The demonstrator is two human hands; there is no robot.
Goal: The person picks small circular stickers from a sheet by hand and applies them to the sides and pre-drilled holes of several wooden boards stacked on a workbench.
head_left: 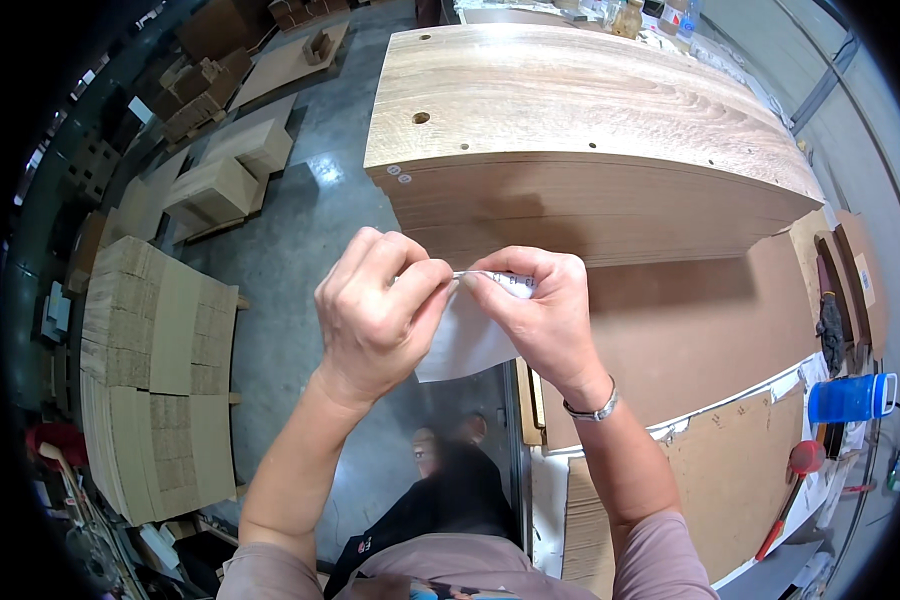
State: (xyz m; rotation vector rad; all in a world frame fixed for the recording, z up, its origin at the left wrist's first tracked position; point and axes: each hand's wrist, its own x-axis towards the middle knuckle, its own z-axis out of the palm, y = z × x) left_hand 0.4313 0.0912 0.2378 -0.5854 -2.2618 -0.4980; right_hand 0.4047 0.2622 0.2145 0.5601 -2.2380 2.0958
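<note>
Head view: my left hand (375, 300) and right hand (538, 312) each pinch the upper edge of a white label sheet (465, 340), suspended in front of the wood-grain panel stack (580, 95).

Your brown-topped bench (670, 335) carries a stack of wood-grain panels (590, 110) at its far side, with a blue bottle (842, 400) and a red-headed tool (806, 458) along its right edge; stacked boards (158, 385) stand on the grey floor (305, 235) to your left
</note>
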